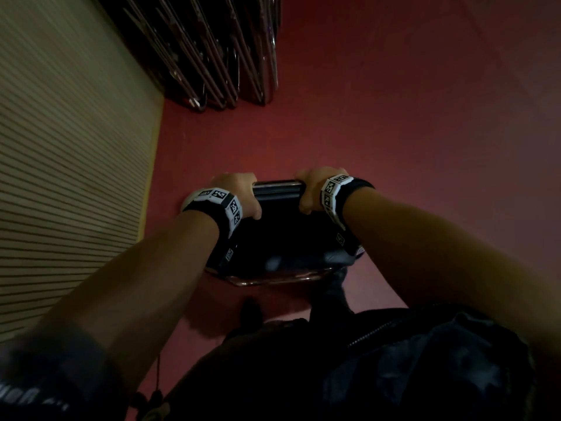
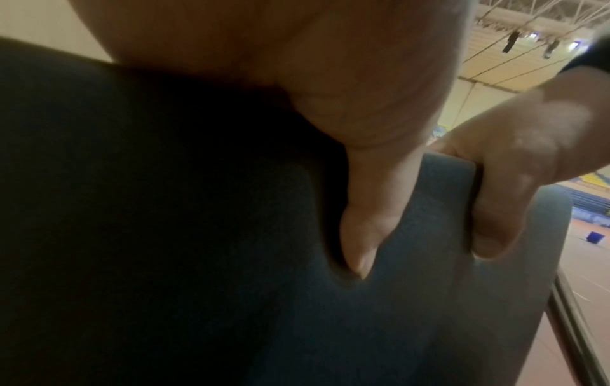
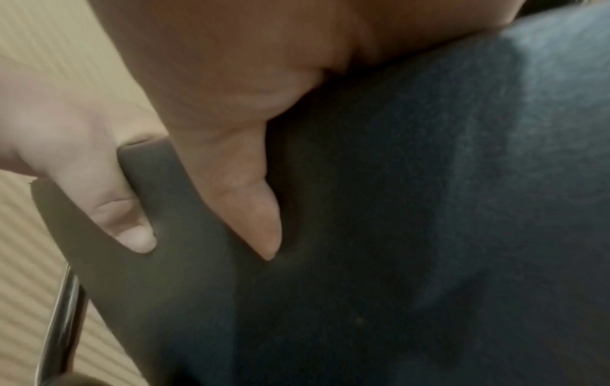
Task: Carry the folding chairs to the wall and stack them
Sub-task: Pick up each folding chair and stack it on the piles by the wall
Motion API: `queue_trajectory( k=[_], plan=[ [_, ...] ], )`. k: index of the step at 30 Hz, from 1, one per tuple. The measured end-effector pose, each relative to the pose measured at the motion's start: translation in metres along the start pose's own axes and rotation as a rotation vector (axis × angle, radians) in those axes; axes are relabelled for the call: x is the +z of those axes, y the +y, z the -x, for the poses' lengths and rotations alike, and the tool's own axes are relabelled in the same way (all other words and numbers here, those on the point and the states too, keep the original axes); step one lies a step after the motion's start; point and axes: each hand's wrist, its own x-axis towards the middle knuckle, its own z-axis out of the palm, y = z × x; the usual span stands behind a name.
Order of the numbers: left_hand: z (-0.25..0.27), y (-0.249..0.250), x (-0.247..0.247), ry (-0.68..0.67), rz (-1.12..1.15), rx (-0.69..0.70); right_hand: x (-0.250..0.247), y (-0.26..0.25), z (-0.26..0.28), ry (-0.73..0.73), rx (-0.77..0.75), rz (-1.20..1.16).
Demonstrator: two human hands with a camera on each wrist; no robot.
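A folded chair with a dark padded back and chrome frame hangs upright in front of me, above the red floor. My left hand grips the left part of its top edge, fingers curled over the far side. My right hand grips the same edge a little to the right. In the left wrist view my left thumb presses into the chair's padding, and the right hand wraps the edge beside it. The right wrist view shows my right thumb on the fabric.
Several folded chairs lean in a stack against the ribbed beige wall ahead at the top left. The wall runs along my left side. Open red floor lies between the held chair and the stack, and to the right.
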Motion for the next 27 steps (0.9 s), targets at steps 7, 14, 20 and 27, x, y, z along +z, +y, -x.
queue_trajectory(
  k=[7,14,20,27],
  plan=[
    [-0.104,0.121,-0.044,-0.076,-0.120,0.036,-0.058,0.129,-0.064,-0.103,-0.015,-0.099],
    [-0.200,0.267,-0.114,-0.044,-0.263,0.104,-0.134,0.276,-0.110,-0.083,-0.003,-0.248],
    [-0.277,0.350,-0.168,0.017,-0.285,0.161,-0.214,0.368,-0.152,0.006,-0.001,-0.246],
    [-0.383,0.397,-0.209,0.127,-0.217,0.149,-0.296,0.429,-0.234,0.126,0.017,-0.088]
  ],
)
